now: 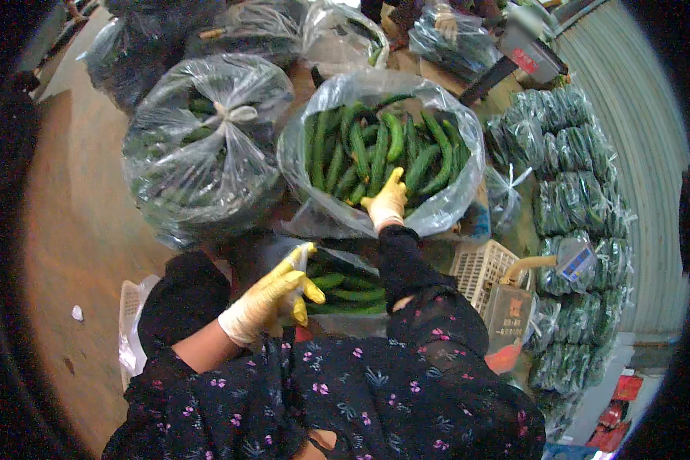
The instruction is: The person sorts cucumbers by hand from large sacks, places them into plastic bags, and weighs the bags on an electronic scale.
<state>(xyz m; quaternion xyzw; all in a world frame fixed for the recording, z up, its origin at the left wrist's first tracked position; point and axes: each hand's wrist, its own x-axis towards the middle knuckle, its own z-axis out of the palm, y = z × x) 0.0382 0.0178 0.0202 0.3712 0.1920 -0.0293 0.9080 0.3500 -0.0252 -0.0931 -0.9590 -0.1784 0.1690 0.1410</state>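
A large clear plastic bag [468, 130] stands wide open in front of me, full of long green cucumbers [379, 157]. My right hand [387, 201], in a yellow and white glove, reaches over its near rim. Its fingers are stretched toward the cucumbers, with nothing visibly gripped. Nearer my body, my left hand [272, 299], gloved the same way, hovers beside a second batch of cucumbers [345, 287] lying low in front of me. Its fingers are apart, and no held thing shows clearly.
A tied clear bag of cucumbers [207, 146] stands on the left. Packed bags of cucumbers [571, 199] line the right wall. A cream plastic basket [479, 268] and a small scale display [576, 263] are at my right. Another person's gloved hand [445, 23] works at the far side.
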